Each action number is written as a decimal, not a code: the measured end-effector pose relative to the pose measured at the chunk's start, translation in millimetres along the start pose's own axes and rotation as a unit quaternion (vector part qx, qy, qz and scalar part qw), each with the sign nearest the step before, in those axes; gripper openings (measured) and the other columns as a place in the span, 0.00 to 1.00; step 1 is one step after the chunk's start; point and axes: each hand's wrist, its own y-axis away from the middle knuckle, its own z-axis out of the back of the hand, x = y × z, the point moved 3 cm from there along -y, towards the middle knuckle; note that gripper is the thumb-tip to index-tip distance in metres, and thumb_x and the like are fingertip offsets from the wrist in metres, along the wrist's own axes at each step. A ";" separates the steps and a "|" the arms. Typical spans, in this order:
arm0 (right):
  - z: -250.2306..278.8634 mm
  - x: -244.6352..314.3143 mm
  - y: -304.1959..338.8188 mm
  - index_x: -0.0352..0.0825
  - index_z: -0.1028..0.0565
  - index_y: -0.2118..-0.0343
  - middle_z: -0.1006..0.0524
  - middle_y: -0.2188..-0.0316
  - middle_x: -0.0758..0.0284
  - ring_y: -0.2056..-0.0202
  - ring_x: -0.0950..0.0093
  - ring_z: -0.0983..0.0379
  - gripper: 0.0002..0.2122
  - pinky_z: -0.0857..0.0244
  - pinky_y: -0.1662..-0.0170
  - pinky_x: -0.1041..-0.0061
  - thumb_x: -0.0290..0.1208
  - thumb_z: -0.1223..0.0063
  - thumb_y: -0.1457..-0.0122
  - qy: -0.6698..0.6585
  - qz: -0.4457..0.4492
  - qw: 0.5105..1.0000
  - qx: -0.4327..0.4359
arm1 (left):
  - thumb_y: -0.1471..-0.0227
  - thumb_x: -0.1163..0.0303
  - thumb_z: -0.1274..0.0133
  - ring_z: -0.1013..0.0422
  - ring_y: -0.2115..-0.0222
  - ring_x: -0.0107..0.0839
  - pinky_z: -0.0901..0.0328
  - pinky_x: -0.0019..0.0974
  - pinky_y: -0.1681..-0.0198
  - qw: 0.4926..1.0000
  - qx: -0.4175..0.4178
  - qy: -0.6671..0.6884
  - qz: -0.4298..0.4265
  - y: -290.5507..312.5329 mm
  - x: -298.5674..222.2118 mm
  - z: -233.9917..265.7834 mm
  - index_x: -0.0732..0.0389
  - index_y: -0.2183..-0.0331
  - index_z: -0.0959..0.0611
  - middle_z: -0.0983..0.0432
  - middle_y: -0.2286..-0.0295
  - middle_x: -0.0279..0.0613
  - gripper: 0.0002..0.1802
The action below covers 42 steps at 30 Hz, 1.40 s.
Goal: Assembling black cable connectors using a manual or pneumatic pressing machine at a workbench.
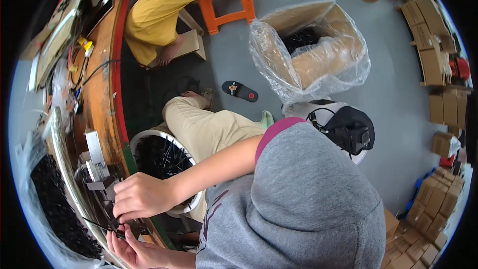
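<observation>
Fingers (121, 214) of the right hand (142, 194) were curled down and pressed together on a thin black strip (102, 226), which was pinched from below by the left hand (133, 250). The strip was held between both sets of fingers, its free end stretched out to their left above the table (102, 114). Just beyond the fingers a grey metal fixture (97, 167) was seen, and behind them a white bucket (164, 159) of black parts.

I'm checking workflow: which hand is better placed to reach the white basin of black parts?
Probably the right hand: its forearm crosses the white basin. The left hand lies farther, beneath the thin black strip.
</observation>
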 end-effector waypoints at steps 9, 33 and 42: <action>8.3 -18.7 -21.4 0.31 0.24 0.75 0.23 0.78 0.61 0.74 0.66 0.25 0.09 0.33 0.69 0.68 0.32 0.38 0.50 -0.111 -0.199 0.969 -0.095 | 0.49 0.82 0.44 0.27 0.62 0.32 0.29 0.30 0.55 0.994 -0.071 -0.085 0.020 -16.5 -11.5 -6.4 0.74 0.60 0.20 0.26 0.60 0.48 0.12; 31.0 -32.5 -17.7 0.29 0.24 0.78 0.22 0.81 0.63 0.80 0.70 0.25 0.11 0.33 0.75 0.74 0.32 0.36 0.52 -0.263 -0.302 0.916 -0.025 | 0.50 0.79 0.42 0.24 0.67 0.30 0.27 0.29 0.61 0.975 0.004 -0.222 0.006 -20.2 -16.9 -68.5 0.72 0.60 0.19 0.20 0.65 0.47 0.12; 352.8 36.4 74.7 0.37 0.21 0.62 0.22 0.64 0.64 0.64 0.65 0.25 0.13 0.32 0.57 0.69 0.32 0.40 0.53 0.508 -0.246 0.815 0.127 | 0.48 0.85 0.47 0.23 0.64 0.36 0.27 0.30 0.58 0.990 -0.003 -0.084 0.111 -0.1 4.9 -45.7 0.77 0.58 0.24 0.22 0.65 0.57 0.13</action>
